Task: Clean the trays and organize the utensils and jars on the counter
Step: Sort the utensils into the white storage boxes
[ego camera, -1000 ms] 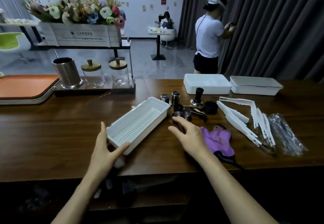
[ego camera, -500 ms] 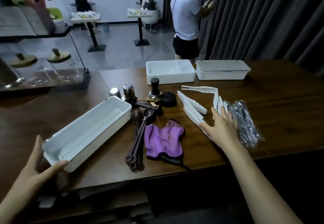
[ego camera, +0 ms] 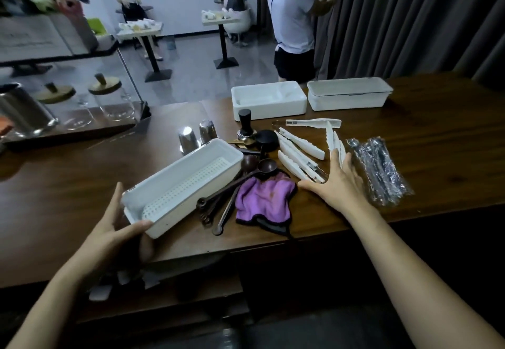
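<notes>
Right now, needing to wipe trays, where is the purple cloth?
In the head view the purple cloth lies near the front edge of the counter, between the brown measuring spoons on its left and the right hand.

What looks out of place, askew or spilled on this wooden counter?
Nothing looks spilled. The white tray, which the left hand grips at its near end, lies diagonally. Brown scoops lie heaped against its side, the purple cloth is crumpled by the front edge of the counter, and white tongs lie scattered by the spread right hand.
</notes>
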The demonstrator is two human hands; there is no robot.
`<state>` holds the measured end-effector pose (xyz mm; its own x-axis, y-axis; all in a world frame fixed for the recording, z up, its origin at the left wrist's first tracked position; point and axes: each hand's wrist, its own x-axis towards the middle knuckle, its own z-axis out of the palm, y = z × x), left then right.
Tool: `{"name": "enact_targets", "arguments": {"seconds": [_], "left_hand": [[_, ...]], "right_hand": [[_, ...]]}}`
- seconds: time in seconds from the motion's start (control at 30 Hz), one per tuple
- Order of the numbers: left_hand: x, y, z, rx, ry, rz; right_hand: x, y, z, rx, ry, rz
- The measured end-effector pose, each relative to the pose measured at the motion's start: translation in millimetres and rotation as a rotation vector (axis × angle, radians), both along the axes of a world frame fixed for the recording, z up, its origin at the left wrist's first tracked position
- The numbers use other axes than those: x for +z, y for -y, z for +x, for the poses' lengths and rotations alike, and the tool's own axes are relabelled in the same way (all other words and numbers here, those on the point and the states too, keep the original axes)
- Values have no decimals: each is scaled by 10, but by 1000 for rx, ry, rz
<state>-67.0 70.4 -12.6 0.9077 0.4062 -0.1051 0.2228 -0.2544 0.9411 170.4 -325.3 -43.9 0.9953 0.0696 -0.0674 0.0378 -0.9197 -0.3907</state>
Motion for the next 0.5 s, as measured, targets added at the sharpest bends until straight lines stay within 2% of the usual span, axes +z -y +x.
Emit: {"name": "enact_targets", "arguments": {"seconds": [0.17,0.27,0.5], "left_hand": [[-30,18,186,-8,32,-201],[17,56,264,-26,22,-213],[-73,141,431,86,116,-176]], "right_hand": [[50,-64,-5,-5,48,43],[71,-74,-19,-24,53,89],[144,-39,83,47,91,110]]}}
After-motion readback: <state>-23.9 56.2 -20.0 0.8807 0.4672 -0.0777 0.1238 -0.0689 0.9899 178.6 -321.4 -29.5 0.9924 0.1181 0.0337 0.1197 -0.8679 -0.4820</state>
